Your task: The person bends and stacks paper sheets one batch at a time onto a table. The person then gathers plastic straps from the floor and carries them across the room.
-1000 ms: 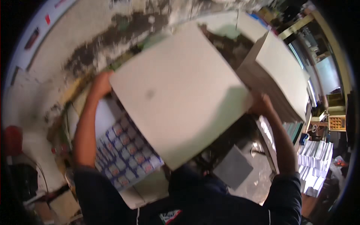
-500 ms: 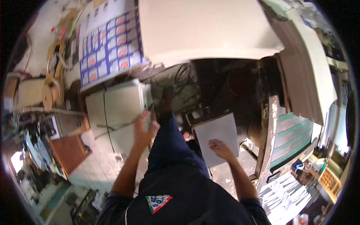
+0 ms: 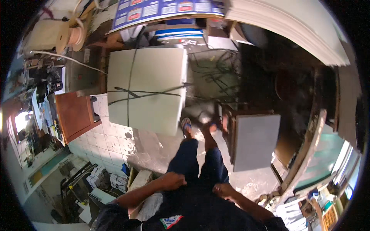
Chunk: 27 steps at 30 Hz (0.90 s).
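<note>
My left hand (image 3: 173, 181) is closed at the left side of my lap, against my dark trousers (image 3: 185, 158). Near the right thigh, my right hand (image 3: 225, 190) is closed too, by the hem of my dark shirt (image 3: 200, 208). Whatever either set of fingers holds, if anything, is hidden. In front of my left foot lies a large pale stack of sheets (image 3: 154, 73), bound with crossing dark straps (image 3: 131, 92). To the right of my legs stands a brown stool-like stand with a flat grey top (image 3: 256, 142).
A purple printed sheet (image 3: 165, 9) and a thick pile of pale board (image 3: 293, 27) lie at the far side. Dark loose straps (image 3: 219, 73) are strewn on the floor. A brown wooden box (image 3: 77, 117) stands left; a wooden post (image 3: 304, 158) rises at right.
Both hands have drawn back to my lap; the right one has left the grey top. My view has shifted, showing more of the strapped stack and both feet.
</note>
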Each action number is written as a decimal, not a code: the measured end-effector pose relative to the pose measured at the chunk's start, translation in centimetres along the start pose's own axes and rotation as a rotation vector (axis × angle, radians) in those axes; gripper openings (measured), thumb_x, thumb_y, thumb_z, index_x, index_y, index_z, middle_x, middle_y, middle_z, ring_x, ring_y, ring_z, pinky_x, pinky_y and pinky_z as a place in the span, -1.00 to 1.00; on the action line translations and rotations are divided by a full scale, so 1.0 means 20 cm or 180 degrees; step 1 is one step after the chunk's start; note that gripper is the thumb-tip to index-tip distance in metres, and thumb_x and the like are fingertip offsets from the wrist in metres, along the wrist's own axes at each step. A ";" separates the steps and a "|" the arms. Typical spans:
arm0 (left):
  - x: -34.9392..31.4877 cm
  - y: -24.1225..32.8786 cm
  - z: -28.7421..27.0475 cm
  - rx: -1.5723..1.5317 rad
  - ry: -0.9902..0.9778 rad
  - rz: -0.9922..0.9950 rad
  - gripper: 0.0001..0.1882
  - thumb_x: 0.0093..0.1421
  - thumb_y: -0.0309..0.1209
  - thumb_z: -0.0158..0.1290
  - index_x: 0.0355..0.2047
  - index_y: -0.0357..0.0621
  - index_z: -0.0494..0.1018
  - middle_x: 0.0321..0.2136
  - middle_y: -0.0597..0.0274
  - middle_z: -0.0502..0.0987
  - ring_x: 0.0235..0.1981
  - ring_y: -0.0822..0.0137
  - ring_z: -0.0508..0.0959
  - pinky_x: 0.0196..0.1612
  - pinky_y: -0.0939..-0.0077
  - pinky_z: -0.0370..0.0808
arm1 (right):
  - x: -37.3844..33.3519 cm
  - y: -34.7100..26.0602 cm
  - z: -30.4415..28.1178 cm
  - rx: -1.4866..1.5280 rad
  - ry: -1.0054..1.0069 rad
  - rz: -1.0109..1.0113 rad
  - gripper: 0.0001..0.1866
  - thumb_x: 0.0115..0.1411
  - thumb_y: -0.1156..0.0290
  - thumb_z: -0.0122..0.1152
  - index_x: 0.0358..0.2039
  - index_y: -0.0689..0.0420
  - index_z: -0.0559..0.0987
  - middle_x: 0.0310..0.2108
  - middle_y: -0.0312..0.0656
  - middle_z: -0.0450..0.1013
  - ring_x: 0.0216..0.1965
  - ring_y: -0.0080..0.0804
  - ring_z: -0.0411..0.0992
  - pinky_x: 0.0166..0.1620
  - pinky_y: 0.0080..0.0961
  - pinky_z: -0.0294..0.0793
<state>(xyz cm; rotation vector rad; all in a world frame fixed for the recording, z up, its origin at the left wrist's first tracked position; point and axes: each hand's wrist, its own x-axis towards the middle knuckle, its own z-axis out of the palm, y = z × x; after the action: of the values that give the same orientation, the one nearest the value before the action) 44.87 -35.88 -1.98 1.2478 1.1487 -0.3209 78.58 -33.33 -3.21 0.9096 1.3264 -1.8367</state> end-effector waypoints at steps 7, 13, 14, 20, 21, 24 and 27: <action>0.28 -1.03 -1.05 0.1288 0.4470 -0.0630 -0.16 0.09 -0.05 0.22 0.25 -0.20 0.13 0.26 -0.17 0.12 0.31 -0.16 0.06 0.29 -0.09 0.03 | 0.88 0.16 0.08 0.0464 -0.2215 0.0214 -0.87 0.10 0.35 0.22 -0.33 0.05 0.59 -0.48 -0.27 0.53 -0.55 -0.52 0.42 -0.49 -0.43 0.44; 0.67 -1.10 -1.16 0.0994 0.5350 -0.0125 -0.75 0.32 -0.33 -0.01 -0.09 -0.21 0.33 0.16 -0.12 0.25 0.27 -0.06 0.15 0.26 0.03 0.14 | 2.21 0.15 -1.03 0.3382 0.2424 -0.1944 -0.61 0.34 0.05 -0.04 -0.08 0.10 0.48 -0.24 -0.24 0.43 -0.28 -0.39 0.39 -0.20 -0.38 0.43; 0.72 -1.07 -1.16 0.1032 0.5464 -0.0240 -0.79 0.34 -0.36 -0.05 -0.14 -0.25 0.32 0.13 -0.12 0.28 0.27 -0.04 0.18 0.27 0.07 0.15 | 2.38 0.20 -1.30 0.3825 0.3075 -0.1142 -0.56 0.32 0.01 -0.01 -0.05 0.13 0.48 -0.21 -0.19 0.43 -0.25 -0.36 0.39 -0.18 -0.30 0.43; 0.74 -1.33 -1.10 0.0215 0.5366 -0.0934 -0.62 0.34 -0.38 -0.15 0.11 -0.29 0.24 0.20 -0.08 0.25 0.24 0.04 0.23 0.29 0.20 0.15 | 2.63 0.86 -2.81 0.4036 0.3276 -0.0082 -0.23 0.25 -0.08 0.09 0.31 0.12 0.16 0.20 0.07 0.18 0.06 -0.17 0.28 0.06 -0.11 0.38; 0.60 -1.53 -1.08 0.0019 0.5402 -0.1164 -0.56 0.32 -0.40 -0.12 0.18 -0.28 0.23 0.19 -0.04 0.28 0.22 0.07 0.27 0.29 0.22 0.15 | 2.72 0.84 -2.88 0.3164 0.3904 0.1024 -0.23 0.26 -0.06 0.08 0.33 0.12 0.12 0.22 0.06 0.18 0.08 -0.20 0.29 0.07 -0.09 0.37; 0.49 -1.38 -1.10 0.0911 0.5480 -0.1619 -0.44 0.27 -0.25 -0.05 0.21 -0.30 0.23 0.12 -0.11 0.34 0.13 -0.03 0.34 0.19 0.12 0.23 | 2.80 0.59 -2.97 0.1799 0.4873 0.2297 -0.20 0.29 -0.01 0.06 0.37 0.13 0.03 0.26 0.06 0.15 0.16 -0.21 0.25 0.14 -0.03 0.29; 0.74 -1.02 -1.14 0.1565 0.5374 -0.1241 -0.28 0.24 0.03 0.02 0.17 -0.34 0.25 0.02 -0.26 0.39 0.04 -0.23 0.40 0.04 -0.07 0.36 | 2.63 1.01 -3.20 0.2651 0.5267 0.1491 -0.21 0.26 0.01 0.07 0.35 0.14 0.04 0.26 0.07 0.14 0.21 -0.14 0.21 0.19 -0.02 0.24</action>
<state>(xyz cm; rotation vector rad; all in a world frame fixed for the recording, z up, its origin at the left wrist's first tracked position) 24.95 -18.06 -22.98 1.6844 2.8890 0.3289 77.51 16.57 -72.34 3.2146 0.7487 -0.9495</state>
